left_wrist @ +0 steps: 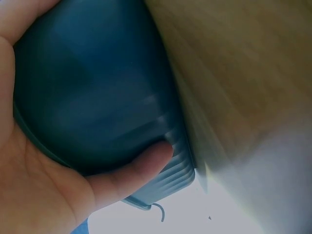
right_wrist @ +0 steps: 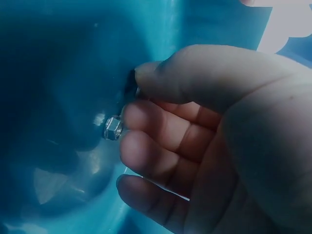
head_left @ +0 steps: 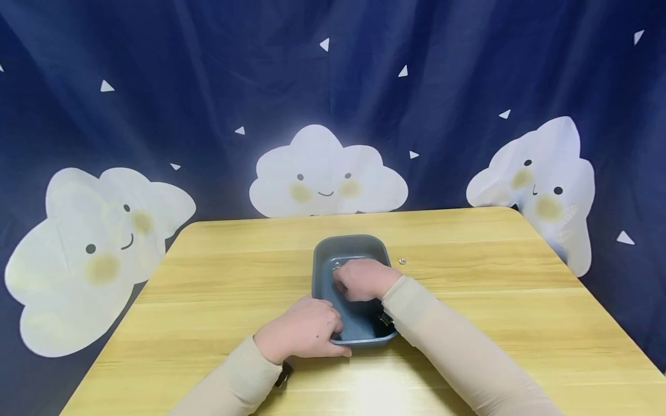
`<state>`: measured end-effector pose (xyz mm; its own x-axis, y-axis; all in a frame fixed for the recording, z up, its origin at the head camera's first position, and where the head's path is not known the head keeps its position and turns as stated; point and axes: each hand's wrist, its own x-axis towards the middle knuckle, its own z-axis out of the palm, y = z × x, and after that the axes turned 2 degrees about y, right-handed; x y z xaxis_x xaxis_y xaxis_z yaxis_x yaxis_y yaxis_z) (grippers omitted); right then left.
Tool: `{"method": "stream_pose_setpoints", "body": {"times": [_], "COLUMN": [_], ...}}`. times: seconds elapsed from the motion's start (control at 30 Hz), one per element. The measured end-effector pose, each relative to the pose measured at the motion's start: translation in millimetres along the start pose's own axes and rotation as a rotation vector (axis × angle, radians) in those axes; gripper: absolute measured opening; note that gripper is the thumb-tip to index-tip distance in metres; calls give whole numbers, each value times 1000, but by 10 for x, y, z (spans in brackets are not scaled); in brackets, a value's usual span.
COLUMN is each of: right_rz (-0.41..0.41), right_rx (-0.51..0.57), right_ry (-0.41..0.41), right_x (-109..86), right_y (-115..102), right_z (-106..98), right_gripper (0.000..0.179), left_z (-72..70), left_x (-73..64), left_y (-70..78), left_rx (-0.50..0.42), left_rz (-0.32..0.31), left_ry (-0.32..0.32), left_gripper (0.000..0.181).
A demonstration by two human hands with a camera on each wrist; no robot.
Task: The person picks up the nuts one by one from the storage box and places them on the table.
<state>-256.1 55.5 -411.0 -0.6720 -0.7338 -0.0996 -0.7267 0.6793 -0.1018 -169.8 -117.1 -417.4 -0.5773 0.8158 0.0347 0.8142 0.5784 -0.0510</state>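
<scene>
Left hand [head_left: 304,329] grips the tub [head_left: 351,247] at its 7 o'clock corner, thumb outside, presumably to steady it. Right hand [head_left: 366,280] is inside, fingers curled; a hex metal piece [right_wrist: 113,127] lies at its fingertips, toward the tub's 11 o'clock. Cannot tell whether thumb and forefinger pinch anything. A small shiny bit [head_left: 402,261] on the table [head_left: 234,266], 2 o'clock of tub: too small to identify.

In mid-frame, my bin [head_left: 350,245] looks smooth plastic with a soft sheen, and the hex fastener [right_wrist: 113,128] inside shiny metal. The surface [head_left: 234,277] shows wood grain, glossy at bottom centre. My sleeves [head_left: 458,346] are matt cloth; the curtain [head_left: 364,98] up top, creased cloth.
</scene>
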Motion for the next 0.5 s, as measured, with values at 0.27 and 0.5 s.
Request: {"method": "stream_pose_setpoints", "body": {"times": [0.27, 0.5], "right_rz": [22, 44], "right_rx": [0, 42], "right_ry": [9, 30], "right_x": [-16, -46], "right_y": [-14, -8], "right_z": [-42, -104], "right_gripper": [15, 12], "left_z": [1, -9], "left_x": [2, -1], "left_y": [-1, 5], "left_rx": [-5, 7], "left_rz": [4, 2], "left_ry": [5, 1], "left_gripper": [52, 51]}}
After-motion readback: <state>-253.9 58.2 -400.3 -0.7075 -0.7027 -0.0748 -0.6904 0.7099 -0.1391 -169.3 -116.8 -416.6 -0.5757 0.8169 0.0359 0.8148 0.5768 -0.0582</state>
